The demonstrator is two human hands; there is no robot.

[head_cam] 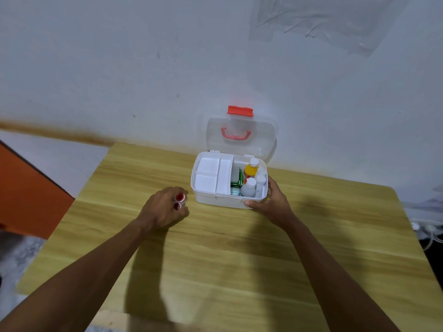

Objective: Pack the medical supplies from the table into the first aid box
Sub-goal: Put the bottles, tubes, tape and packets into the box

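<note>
The white first aid box stands open near the back of the wooden table, its clear lid with a red handle and latch leaning on the wall. Its left side holds a white tray insert. Its right side holds a yellow bottle, white bottles and a green packet. My right hand grips the box's near right corner. My left hand, left of the box, is closed around two small red-and-white capped containers.
An orange panel stands off the table's left edge. White cables and a power strip lie beyond the right edge. The wall rises directly behind the box.
</note>
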